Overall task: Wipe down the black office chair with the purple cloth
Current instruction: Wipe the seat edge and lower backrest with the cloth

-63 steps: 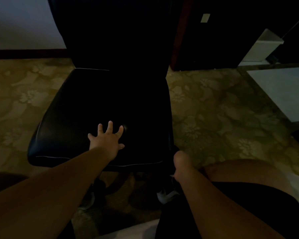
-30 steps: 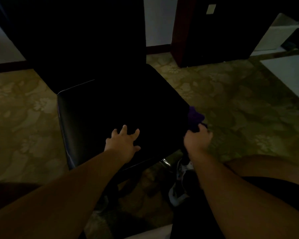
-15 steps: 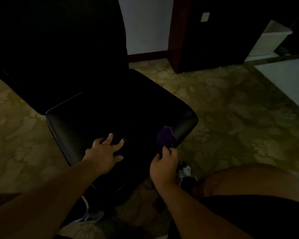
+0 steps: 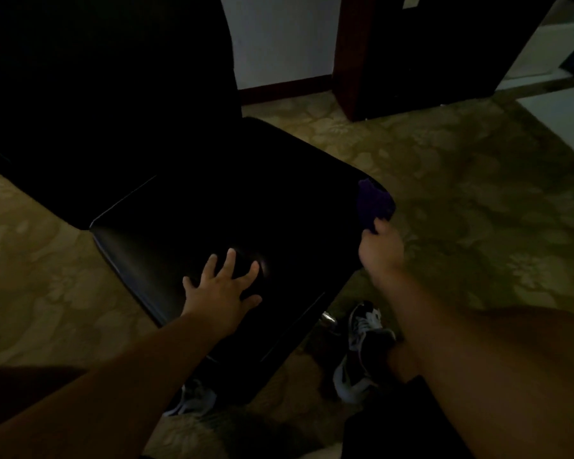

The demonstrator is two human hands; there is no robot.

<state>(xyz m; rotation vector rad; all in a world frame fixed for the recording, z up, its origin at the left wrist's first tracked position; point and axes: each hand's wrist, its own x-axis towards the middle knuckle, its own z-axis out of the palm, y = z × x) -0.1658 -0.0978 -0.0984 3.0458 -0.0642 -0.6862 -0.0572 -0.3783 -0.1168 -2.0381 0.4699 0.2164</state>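
Since half a second ago the right grip point(image 4: 380, 248) has swung outward with the purple cloth point(image 4: 373, 203), from the near edge of the seat to its right-hand corner. Its fingers curl round the bunched cloth, which sits over that rounded corner of the black office chair point(image 4: 246, 200). The dim light hides whether it presses on the leather. The left grip point(image 4: 221, 289) lies palm down on the front part of the seat, fingers spread wide and holding nothing. The chair stands at an angle, its tall backrest point(image 4: 113, 94) dark at upper left. A black-and-white sneaker point(image 4: 362, 346) rests on the patterned carpet point(image 4: 478, 193) by the seat's near edge.
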